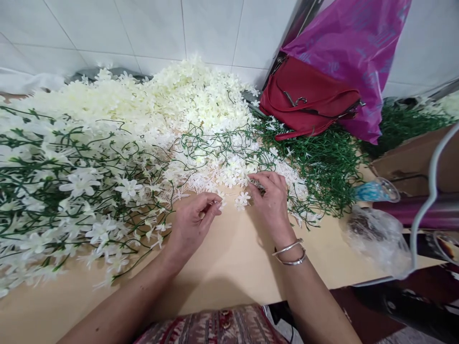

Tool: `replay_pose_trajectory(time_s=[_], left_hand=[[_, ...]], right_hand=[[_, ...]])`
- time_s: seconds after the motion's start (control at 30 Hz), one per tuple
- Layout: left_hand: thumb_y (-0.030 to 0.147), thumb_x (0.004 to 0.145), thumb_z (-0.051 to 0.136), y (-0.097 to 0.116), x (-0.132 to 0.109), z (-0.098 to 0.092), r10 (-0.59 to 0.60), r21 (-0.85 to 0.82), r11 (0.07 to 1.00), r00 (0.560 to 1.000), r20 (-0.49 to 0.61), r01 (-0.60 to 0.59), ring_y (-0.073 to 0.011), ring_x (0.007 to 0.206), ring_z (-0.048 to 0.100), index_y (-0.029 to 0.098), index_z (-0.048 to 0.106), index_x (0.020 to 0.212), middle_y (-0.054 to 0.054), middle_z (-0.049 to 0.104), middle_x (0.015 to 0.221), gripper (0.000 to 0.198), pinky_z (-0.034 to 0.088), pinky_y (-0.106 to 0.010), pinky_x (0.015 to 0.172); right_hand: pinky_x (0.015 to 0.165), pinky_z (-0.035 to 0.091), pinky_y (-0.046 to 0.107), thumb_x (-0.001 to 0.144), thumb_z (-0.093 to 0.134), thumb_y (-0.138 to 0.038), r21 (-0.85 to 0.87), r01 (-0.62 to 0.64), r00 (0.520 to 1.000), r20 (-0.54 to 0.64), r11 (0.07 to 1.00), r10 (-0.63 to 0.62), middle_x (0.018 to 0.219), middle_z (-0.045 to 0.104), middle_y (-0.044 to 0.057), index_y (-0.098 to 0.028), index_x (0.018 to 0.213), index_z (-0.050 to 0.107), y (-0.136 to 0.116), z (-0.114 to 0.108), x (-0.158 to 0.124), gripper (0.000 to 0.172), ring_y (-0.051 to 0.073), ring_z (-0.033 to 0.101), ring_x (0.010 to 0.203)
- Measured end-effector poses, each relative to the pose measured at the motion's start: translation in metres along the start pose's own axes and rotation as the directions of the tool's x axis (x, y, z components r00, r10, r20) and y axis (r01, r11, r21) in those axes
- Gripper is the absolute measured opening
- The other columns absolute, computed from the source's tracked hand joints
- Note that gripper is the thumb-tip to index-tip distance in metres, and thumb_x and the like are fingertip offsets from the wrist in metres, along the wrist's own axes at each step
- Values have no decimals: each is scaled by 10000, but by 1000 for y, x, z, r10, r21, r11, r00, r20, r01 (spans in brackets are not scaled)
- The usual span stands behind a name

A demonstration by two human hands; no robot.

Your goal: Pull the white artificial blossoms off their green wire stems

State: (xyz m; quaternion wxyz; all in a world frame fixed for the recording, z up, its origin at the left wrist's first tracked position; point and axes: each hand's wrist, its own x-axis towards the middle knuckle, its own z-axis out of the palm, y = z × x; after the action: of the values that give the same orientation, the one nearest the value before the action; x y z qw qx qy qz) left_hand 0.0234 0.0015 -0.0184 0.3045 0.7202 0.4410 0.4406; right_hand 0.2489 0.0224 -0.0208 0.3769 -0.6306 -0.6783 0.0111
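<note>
My left hand (196, 219) is closed in a pinch, with a small white flower piece (223, 204) at its fingertips. My right hand (269, 198) curls with thumb and forefinger close together; whatever lies between them is too small to make out. On the table just left of its fingers is a loose white artificial flower (242, 200). White flower heads and thin white stamens (206, 182) are scattered right beyond both hands. To my left spreads a big heap of white artificial flowers on green stems (81, 186).
Cream blossoms (201, 91) pile against the tiled wall (150, 28). At right are green stems (319, 167), a red handbag (308, 95), a purple plastic bag (358, 48), a blue-patterned cup (373, 191), a clear plastic bag (380, 234) and a cardboard box (412, 157).
</note>
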Motion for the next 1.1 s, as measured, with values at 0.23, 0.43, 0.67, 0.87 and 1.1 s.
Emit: replay_pose_trajectory(time_s=[0.23,0.43,0.67,0.87,1.1], left_hand=[[197,968,669,7,0,-1,-40,33,999,999,-23,41,-138,729,714,211,703,960,-1,772,843,37,539,-225,659],[296,1000,638,4,0,0,-153,-50,987,986,-62,150,-151,744,719,205,695,1034,-14,748,831,113,552,-251,699],[354,984,670,1,0,2,-244,-178,957,968,-61,230,-148,790,711,204,694,1034,-25,745,870,160,566,-244,738],[397,918,758,1,3,5,-399,-415,845,914,-68,338,-153,779,745,188,705,955,-9,767,822,218,587,-240,721],[378,925,755,-2,4,2,-403,-444,831,913,-66,334,-150,810,743,183,732,989,-9,775,853,207,588,-235,739]], right_hand=[[933,475,470,936,650,-158,-36,-40,999,7,999,40,955,691,78,-230,852,720,-1,1,0,131,290,578,995],[971,449,503,960,612,-179,-20,-18,1000,9,1000,18,1027,699,98,-226,928,721,-5,3,0,122,303,564,1051],[969,470,523,940,617,-142,6,46,993,-108,999,-45,982,712,81,-250,864,662,-10,-2,3,140,295,614,1023],[908,561,444,973,635,-145,374,111,992,-102,921,-78,971,757,50,-261,941,671,-43,-7,-4,125,236,710,966],[836,563,381,956,674,-123,561,12,992,99,827,-81,927,759,24,-257,937,724,-67,-1,-16,144,205,704,898]])
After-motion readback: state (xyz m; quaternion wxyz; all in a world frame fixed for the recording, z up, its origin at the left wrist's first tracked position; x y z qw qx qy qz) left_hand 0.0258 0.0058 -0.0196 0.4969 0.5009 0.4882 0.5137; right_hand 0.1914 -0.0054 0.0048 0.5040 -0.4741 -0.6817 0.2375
